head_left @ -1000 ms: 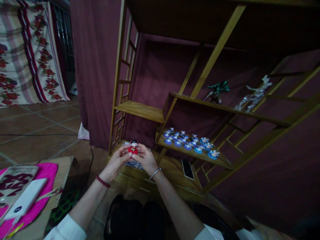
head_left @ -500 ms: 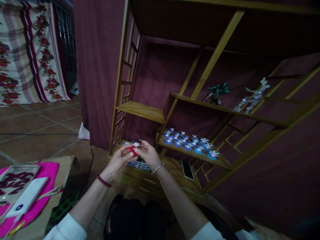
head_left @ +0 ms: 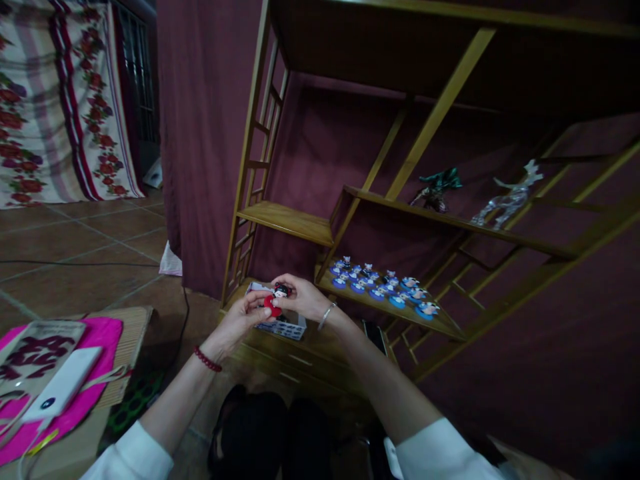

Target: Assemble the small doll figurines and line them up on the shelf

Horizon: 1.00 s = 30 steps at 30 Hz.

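A small figurine (head_left: pixel 273 306) with black hair and a red base is held between both hands, in front of the wooden shelf unit. My left hand (head_left: pixel 243 315), with a red bead bracelet, is closed on its red lower part. From the other side, my right hand (head_left: pixel 302 298), wearing a silver bangle, pinches the upper part near the head. Behind and below the hands sits an open patterned box (head_left: pixel 290 329) on the low shelf; its contents are mostly hidden by my hands.
Several small figurines on blue and purple bases (head_left: pixel 379 291) stand on the middle shelf. Above them are a green figure (head_left: pixel 440 187) and a clear deer figure (head_left: pixel 510 195). A phone (head_left: pixel 374 333) lies partly behind my right forearm. At left, a white power bank (head_left: pixel 64 385) rests on pink cloth.
The figurine has tilted over in my hands, and my right hand has shifted up and round its head. More of the box shows; my right forearm now covers part of the phone.
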Each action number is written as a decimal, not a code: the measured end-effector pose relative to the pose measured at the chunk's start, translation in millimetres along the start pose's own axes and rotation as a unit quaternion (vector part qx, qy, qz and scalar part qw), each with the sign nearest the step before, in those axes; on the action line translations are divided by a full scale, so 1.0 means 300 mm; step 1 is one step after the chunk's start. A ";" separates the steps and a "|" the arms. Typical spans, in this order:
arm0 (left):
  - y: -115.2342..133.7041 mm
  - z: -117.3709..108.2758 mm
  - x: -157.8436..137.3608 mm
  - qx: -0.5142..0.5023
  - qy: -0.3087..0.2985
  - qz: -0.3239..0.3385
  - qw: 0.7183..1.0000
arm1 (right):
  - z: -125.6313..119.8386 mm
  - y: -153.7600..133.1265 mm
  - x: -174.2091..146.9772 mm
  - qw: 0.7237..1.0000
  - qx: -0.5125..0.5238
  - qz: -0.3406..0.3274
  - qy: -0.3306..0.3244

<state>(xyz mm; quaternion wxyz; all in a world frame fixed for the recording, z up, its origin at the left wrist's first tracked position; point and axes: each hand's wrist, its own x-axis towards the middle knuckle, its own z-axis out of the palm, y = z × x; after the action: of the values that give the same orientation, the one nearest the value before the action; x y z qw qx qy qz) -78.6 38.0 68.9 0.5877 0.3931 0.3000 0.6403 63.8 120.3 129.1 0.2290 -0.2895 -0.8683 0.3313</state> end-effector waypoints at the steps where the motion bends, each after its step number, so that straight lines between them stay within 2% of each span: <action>1: 0.001 -0.001 0.000 0.000 -0.001 0.000 1.000 | -0.008 -0.010 0.004 1.000 -0.029 -0.003 -0.010; 9: 0.007 -0.010 0.002 -0.014 0.002 -0.003 1.000 | -0.021 -0.073 0.022 0.991 -0.128 -0.004 -0.040; 25: 0.010 0.006 0.005 -0.032 0.025 -0.012 0.999 | -0.019 -0.065 0.022 0.991 -0.124 -0.010 -0.042; 30: 0.007 0.004 0.002 -0.033 0.022 -0.006 0.999 | -0.017 -0.049 0.023 0.995 -0.086 -0.008 -0.042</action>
<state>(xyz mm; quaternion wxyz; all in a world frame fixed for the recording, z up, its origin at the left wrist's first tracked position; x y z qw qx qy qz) -78.8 38.3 71.4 0.5980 0.3574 0.2936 0.6545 56.7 118.0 144.4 0.1691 -0.2867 -0.9050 0.2651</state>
